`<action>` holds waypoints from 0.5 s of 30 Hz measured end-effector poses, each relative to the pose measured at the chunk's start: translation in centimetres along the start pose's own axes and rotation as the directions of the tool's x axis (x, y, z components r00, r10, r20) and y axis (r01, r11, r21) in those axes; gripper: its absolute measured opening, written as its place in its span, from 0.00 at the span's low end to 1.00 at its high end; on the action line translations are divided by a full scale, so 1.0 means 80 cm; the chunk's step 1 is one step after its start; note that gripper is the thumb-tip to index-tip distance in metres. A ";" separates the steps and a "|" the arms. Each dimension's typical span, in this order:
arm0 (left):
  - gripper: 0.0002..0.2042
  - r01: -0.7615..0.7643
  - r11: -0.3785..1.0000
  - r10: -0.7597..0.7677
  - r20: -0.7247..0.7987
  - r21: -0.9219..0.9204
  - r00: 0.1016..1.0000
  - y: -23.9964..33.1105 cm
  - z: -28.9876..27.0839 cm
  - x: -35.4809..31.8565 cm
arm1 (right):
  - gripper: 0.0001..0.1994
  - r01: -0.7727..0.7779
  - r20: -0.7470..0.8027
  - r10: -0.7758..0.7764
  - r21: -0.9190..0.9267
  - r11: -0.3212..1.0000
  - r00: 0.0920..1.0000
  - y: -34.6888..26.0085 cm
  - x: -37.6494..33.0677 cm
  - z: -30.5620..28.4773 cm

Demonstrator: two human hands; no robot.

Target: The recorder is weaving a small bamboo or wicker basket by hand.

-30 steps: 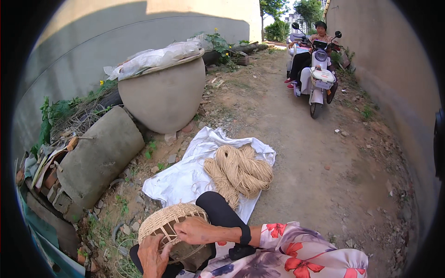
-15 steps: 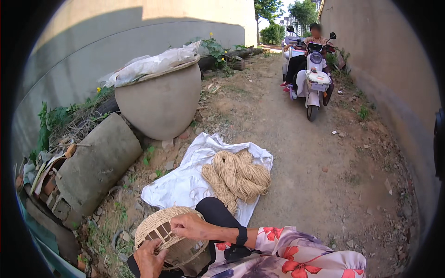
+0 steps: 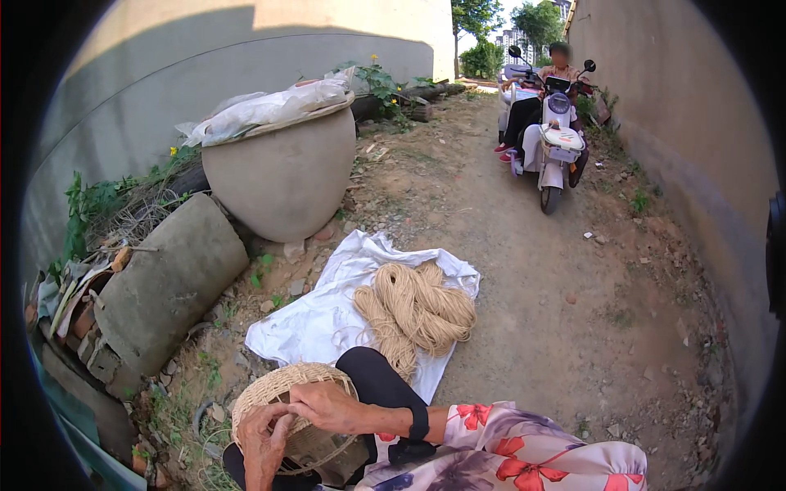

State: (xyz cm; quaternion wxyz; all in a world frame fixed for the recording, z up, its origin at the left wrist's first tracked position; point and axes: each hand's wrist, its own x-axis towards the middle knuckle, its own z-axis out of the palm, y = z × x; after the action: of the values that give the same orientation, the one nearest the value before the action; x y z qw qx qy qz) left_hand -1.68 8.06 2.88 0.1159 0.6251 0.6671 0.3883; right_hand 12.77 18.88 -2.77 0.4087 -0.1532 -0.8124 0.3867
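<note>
A round straw-coloured woven basket point(image 3: 255, 393) with an openwork frame rests at my lap, beside my dark-trousered knee. My right hand point(image 3: 326, 407) reaches over it from the right, fingers closed in a pinch. Against those fingertips, at the basket's upper side, my left hand point(image 3: 264, 434) meets them with thumb and fingers pressed together. Whatever lies between the fingers is too small to make out. Part of the basket is hidden behind both hands. Beyond my knee, coiled hanks of tan cord point(image 3: 417, 307) lie on a white plastic sheet point(image 3: 303, 327) on the ground.
A large clay-coloured vat point(image 3: 282, 176) covered with plastic stands by the left wall, near a concrete cylinder point(image 3: 168, 282) and rubble. Up the dirt path, a person point(image 3: 559, 65) sits on a pale electric scooter point(image 3: 557, 147). Another wall point(image 3: 679, 114) runs along the right.
My left hand has moved up from the basket's near side to meet my right hand's fingertips. My right hand has shifted slightly left and down. The scooter stays in place.
</note>
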 end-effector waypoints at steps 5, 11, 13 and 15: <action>0.05 0.194 0.969 -0.184 0.080 -0.151 0.980 -0.015 -0.004 0.004 | 0.12 -0.065 0.012 0.065 -0.012 0.998 0.998 0.000 0.002 -0.002; 0.05 0.233 0.961 -0.224 0.072 -0.151 0.972 -0.006 -0.010 0.008 | 0.12 -0.157 0.216 0.133 0.098 0.983 0.967 -0.036 0.011 -0.035; 0.06 0.211 0.970 -0.204 0.070 -0.119 0.977 -0.013 -0.002 0.013 | 0.11 -0.228 0.420 0.090 0.292 0.929 0.903 -0.087 0.007 -0.076; 0.06 0.198 0.975 -0.190 0.080 -0.100 0.978 -0.020 0.002 0.012 | 0.10 -0.083 0.513 -0.282 0.577 0.813 0.811 -0.146 0.010 -0.116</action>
State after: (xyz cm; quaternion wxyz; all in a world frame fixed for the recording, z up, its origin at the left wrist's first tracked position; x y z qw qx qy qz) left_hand -2.93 9.13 2.02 0.2098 0.5631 0.6987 0.3882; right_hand 20.34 16.33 9.86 0.1904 0.1466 -0.7491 0.6173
